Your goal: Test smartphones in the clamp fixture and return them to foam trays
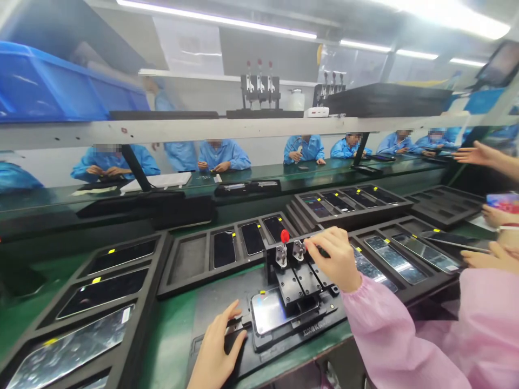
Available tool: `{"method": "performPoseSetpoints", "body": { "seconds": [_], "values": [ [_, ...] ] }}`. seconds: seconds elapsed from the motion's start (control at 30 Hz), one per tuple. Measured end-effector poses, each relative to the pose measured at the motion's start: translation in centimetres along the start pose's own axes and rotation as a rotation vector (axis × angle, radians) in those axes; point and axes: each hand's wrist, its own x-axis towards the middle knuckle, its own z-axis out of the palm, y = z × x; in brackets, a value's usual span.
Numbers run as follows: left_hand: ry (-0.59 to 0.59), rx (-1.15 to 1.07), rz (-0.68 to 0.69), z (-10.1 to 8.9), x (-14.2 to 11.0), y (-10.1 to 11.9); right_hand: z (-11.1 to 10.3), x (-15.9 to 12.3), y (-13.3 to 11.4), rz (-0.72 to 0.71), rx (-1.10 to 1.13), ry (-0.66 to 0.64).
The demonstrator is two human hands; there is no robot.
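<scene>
My right hand (334,259) is at the top of a black metal toggle-clamp fixture (294,283), its fingers closed on a small dark handle (322,251) beside the red knob (285,236). A pink sleeve (377,329) covers that forearm. My left hand (217,346) lies on the fixture's black base plate (320,329), fingers apart and holding nothing, just left of a glossy phone panel (270,310). The clamp head stands over that panel and hides part of it.
Black foam trays (101,286) holding phone panels with yellow tags lie on both sides of the fixture, on a green bench (170,356). Another person's hands (490,237) reach in at right near a phone (503,202). Workers in blue sit beyond a white shelf (243,128).
</scene>
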Motion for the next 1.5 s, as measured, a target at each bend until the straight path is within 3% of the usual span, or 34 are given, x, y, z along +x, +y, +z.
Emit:
{"method": "performPoseSetpoints", "body": {
  "seconds": [0.2,0.33,0.5,0.67,0.9,1.17,1.5],
  "values": [
    [0.069,0.034,0.023,-0.3,0.0,-1.6,0.6,-6.5,-1.9,0.038,-0.207,-0.066],
    [0.073,0.038,0.057,-0.2,0.2,-2.1,1.9,-7.8,-2.5,0.041,-0.339,-0.104],
    [0.059,0.009,0.055,0.2,0.6,0.2,2.1,-7.4,-2.9,-0.018,-0.398,-0.202],
    [-0.051,-0.051,0.064,0.7,0.9,3.0,0.6,-7.7,-1.9,0.021,-0.211,-0.303],
    [-0.101,0.034,0.077,1.1,0.7,4.0,-1.6,-10.1,-0.6,0.113,0.032,-0.062],
    [-0.022,-0.086,0.031,1.0,0.2,2.7,-2.6,-13.4,-0.1,0.206,0.081,0.049],
    [0.236,-0.197,-0.021,3.8,0.6,-0.2,-1.7,-14.0,-0.4,0.271,0.037,0.062]
  ]
}}
